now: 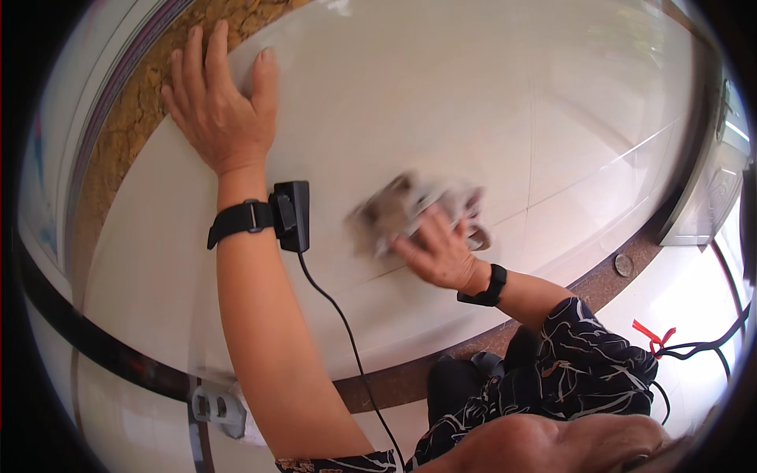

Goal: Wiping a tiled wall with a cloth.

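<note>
My right hand [440, 245] presses a crumpled grey-brown cloth [384, 207] against a glossy cream tiled surface [402, 106]. Both the cloth and the fingers are blurred. My left hand [222, 106] lies flat with its fingers apart at upper left. Its fingertips reach onto a strip of mottled brown stone trim [112, 142], while the thumb is over the cream tile. That hand holds nothing. Around the left wrist is a black strap with a small black device [291, 216]. Another black strap [494, 285] circles my right wrist.
A black cable [337, 307] hangs from the left wrist device. Dark brown edging [361, 396] borders the tiles near my body. A round object [623, 265] sits on it at right, near a silvery panel [704, 201]. A grey plastic object [219, 411] is at lower left.
</note>
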Tool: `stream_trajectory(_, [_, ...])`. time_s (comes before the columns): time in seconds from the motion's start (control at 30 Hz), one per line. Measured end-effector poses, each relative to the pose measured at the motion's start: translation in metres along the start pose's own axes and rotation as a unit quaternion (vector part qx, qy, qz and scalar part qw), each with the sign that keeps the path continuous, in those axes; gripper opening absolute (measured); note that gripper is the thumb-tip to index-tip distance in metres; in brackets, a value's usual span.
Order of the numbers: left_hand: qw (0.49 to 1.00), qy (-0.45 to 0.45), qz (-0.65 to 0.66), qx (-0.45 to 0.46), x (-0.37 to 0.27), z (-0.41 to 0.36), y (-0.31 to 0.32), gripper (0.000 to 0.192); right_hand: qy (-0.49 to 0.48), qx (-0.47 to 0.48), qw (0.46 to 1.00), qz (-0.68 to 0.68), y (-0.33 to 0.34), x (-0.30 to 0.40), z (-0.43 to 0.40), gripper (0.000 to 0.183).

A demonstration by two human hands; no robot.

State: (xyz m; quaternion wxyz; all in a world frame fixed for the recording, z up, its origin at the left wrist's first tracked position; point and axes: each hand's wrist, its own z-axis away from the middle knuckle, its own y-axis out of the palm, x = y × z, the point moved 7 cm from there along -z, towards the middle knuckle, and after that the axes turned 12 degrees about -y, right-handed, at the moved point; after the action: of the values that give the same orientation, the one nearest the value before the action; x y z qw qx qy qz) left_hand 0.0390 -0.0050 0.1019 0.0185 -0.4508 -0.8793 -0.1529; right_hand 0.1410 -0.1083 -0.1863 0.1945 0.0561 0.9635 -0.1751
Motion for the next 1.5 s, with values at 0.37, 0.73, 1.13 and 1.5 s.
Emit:
stream_trajectory(0.37, [0.999, -0.014, -0.027, 0.03, 0.0, 0.007, 0.002, 0.051, -0.222, 0.04, 0.973, 0.045, -0.051, -0.107, 0.049, 0.037])
stream_trajectory(0.73, [0.999, -0.012, -0.044, 0.018, 0.001, 0.0, -0.002, 0.051, 0.479, -0.211, 0.824, 0.218, -0.179, -0.389, 0.144, 0.062])
stream_trajectory(1.13, [0.998, -0.031, -0.043, 0.042, 0.001, 0.002, -0.005, 0.051, -0.04, -0.083, 0.982, 0.167, -0.126, -0.196, -0.161, 0.054])
stream_trajectory(1.5, [0.998, -0.008, -0.043, 0.039, -0.001, 0.003, 0.0, 0.05, -0.264, -0.053, 0.939, 0.213, -0.128, -0.189, -0.216, 0.049])
